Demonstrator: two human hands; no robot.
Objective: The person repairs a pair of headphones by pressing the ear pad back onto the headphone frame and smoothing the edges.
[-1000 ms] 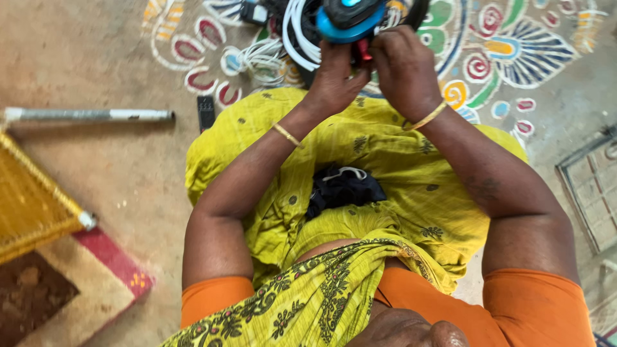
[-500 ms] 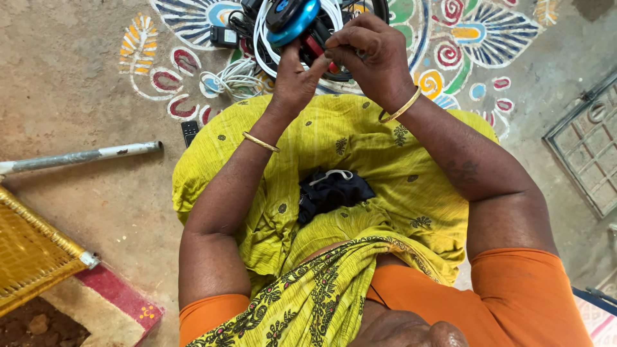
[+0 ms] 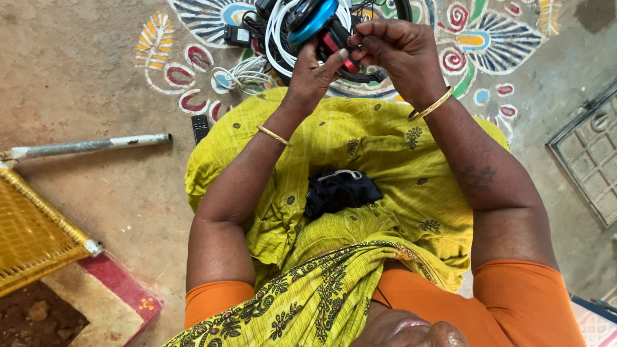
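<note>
My left hand and my right hand are raised together in front of me, both gripping blue-and-red headphones wrapped in a white cable and a black cable. The right fingers pinch the cable near the red part; the left thumb presses beside it. A gold bangle sits on each wrist. On my lap, over the yellow-green cloth, lies a small black bundle with a white cord.
A coiled white wire, a black adapter and a small black remote lie on the painted floor. A white pipe lies left, a yellow woven frame lower left, a metal grate right.
The view has shifted, so the hands and headphones sit further right and lower in frame. My fingers have regripped the cable on the headphones.
</note>
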